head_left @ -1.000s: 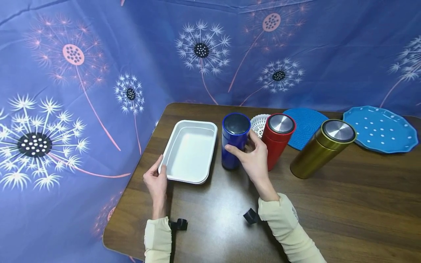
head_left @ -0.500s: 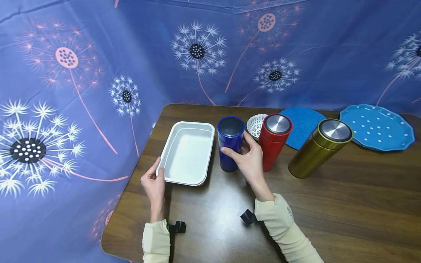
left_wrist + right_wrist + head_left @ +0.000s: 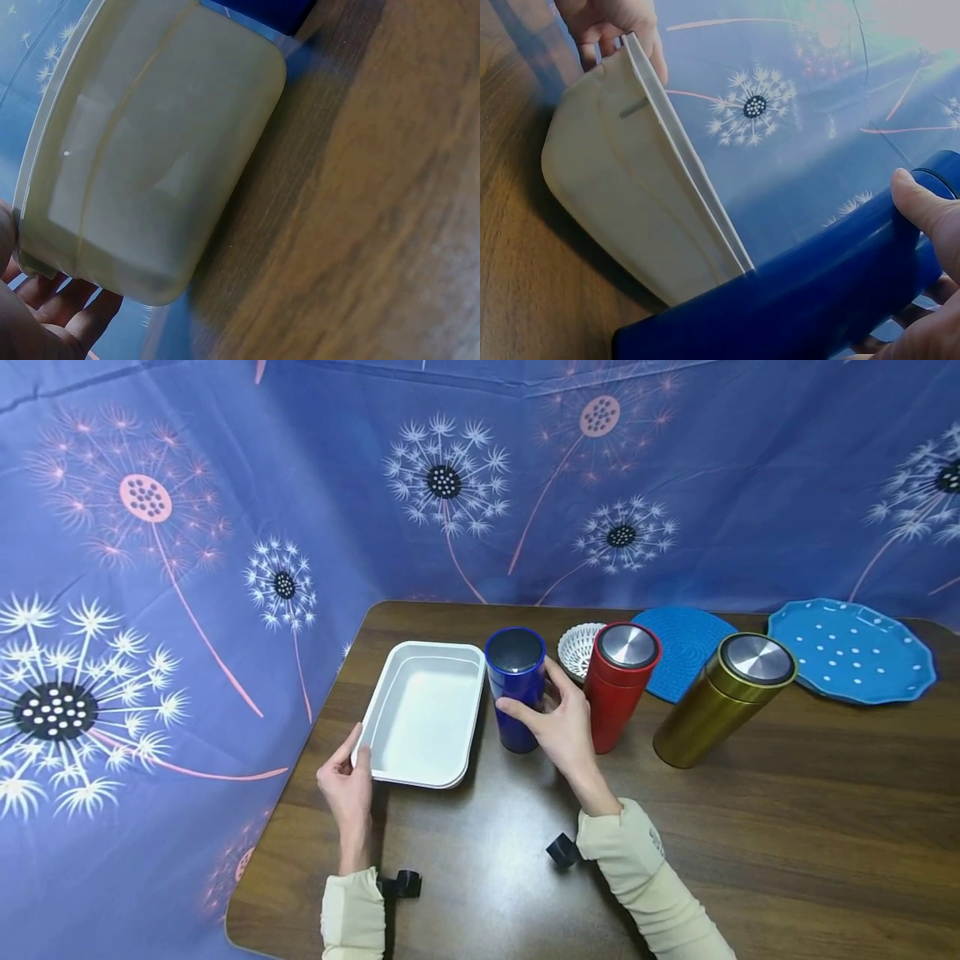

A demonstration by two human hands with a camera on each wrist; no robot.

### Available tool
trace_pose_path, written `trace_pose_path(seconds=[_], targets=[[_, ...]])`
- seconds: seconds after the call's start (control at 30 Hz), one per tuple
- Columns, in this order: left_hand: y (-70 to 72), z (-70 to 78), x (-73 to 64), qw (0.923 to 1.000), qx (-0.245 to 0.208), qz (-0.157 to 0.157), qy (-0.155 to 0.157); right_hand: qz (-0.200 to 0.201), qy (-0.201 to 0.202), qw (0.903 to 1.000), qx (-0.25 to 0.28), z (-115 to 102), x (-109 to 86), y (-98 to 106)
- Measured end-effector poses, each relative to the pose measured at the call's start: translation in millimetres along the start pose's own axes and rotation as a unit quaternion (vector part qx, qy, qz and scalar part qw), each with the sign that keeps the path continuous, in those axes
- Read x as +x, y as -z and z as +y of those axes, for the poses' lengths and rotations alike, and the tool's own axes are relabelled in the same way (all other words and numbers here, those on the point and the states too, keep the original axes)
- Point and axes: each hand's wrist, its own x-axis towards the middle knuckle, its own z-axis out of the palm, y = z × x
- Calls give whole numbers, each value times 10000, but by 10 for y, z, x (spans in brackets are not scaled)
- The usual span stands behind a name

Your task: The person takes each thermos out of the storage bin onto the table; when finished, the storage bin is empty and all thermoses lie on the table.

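Note:
In the head view, a white rectangular tub stands at the left of the wooden table. My left hand pinches its near-left corner, thumb on the rim and fingers under it in the left wrist view. A blue bottle with a dark lid stands upright close to the tub's right side. My right hand grips it from the right, thumb across its front; the fingertips behind it are hidden. Just right of that hand is a red bottle with a silver lid.
A gold bottle stands further right. Behind the bottles lie a white woven basket, partly hidden, a round blue placemat and a blue dotted plate. A dandelion-print cloth hangs along the table's back and left.
The blue bottle has shifted slightly left with my right hand, nearer the tub and further from the red bottle. My left hand keeps its hold on the tub; the head view has turned a little.

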Motion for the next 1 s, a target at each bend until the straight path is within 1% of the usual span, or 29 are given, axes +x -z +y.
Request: trace_pose_path(seconds=[0.07,0.2,0.27,0.37,0.5,0.57,0.63,0.7,0.73,0.8,0.87,0.93,0.97,1.0], targets=[[-12,60,-11,10000,-12,-34,-43,-4,23,10000,-56,-7,-5,3],[-33,73,3,9999,-84,-109,-98,-42,110,9998,-184,9,-17,6],[-36,59,14,9998,-65,-163,-118,-61,144,9990,-416,30,-28,10],[-26,14,41,9995,48,-267,-158,-50,213,9964,-815,47,-74,17],[25,-145,143,9988,153,-377,-274,3,328,9904,-1346,11,-204,17],[61,-198,198,9983,259,-415,-304,-25,375,9867,-1582,-20,-284,13],[99,-214,249,9974,400,-463,-374,-125,372,9831,-1790,-62,-370,20],[148,-184,273,9944,694,-501,-614,-326,391,9803,-1910,-105,-460,37],[170,-156,279,9911,922,-513,-809,-434,426,9786,-1968,-123,-511,56],[203,-89,291,9806,1343,-577,-1303,-622,464,9741,-2122,-167,-624,112],[210,7,289,9650,1722,-746,-1831,-682,653,9684,-2306,-198,-734,194],[187,121,270,9482,1996,-1022,-2251,-548,1052,9619,-2463,-225,-832,309],[165,183,256,9407,2066,-1222,-2397,-410,1310,9586,-2494,-238,-868,381],[140,249,240,9327,2158,-1433,-2511,-179,1681,9536,-2491,-252,-888,455]])
